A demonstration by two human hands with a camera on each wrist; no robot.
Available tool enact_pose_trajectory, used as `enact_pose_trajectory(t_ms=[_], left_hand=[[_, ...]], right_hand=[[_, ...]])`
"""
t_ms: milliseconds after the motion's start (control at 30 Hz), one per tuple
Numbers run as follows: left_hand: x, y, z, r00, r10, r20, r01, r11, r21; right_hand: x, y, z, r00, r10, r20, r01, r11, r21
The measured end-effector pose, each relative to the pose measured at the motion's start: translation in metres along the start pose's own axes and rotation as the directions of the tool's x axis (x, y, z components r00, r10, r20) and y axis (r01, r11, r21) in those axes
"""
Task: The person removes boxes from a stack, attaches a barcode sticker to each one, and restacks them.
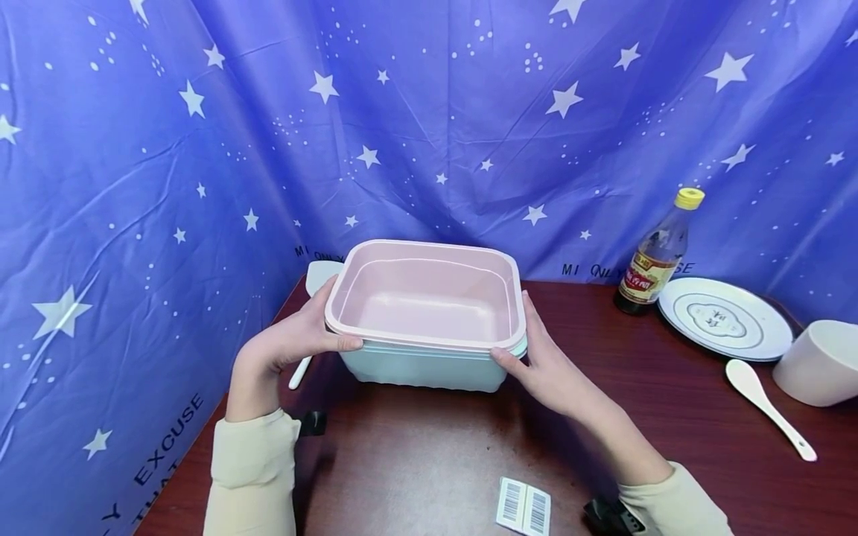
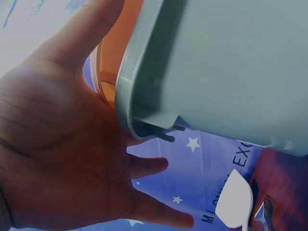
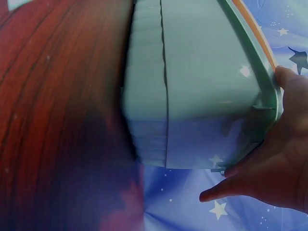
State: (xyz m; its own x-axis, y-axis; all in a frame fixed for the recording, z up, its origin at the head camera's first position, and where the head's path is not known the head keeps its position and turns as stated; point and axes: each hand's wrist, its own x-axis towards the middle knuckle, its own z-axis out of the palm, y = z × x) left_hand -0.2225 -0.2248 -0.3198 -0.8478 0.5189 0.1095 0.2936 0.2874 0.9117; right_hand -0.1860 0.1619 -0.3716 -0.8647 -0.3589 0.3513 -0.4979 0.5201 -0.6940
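We grip teal basin (image 1: 424, 368), pink basin (image 1: 429, 283) nested inside.
End rims (image 1: 515, 298) between left hand (image 1: 303, 331) and right hand (image 1: 546, 372); likely light, stiff, slick, best held there.

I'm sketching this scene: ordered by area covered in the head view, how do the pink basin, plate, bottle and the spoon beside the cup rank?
Largest to smallest:
1. Pink basin
2. Plate
3. Bottle
4. Spoon
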Motion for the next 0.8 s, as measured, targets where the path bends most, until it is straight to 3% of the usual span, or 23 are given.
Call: enact_pose_trajectory(t_ms=[400,800], left_hand=[[-0.006,0.015,-0.004,0.997,-0.055,-0.061,0.06,0.995,0.083],[-0.007,0.029,-0.001,0.987,0.094,-0.13,-0.08,0.991,0.11]], right_hand=[[0.001,0.001,0.003,1.0,0.012,-0.018,-0.012,1.0,-0.012],[0.005,-0.008,-0.008,0.993,-0.082,-0.081,0.088,0.994,0.067]])
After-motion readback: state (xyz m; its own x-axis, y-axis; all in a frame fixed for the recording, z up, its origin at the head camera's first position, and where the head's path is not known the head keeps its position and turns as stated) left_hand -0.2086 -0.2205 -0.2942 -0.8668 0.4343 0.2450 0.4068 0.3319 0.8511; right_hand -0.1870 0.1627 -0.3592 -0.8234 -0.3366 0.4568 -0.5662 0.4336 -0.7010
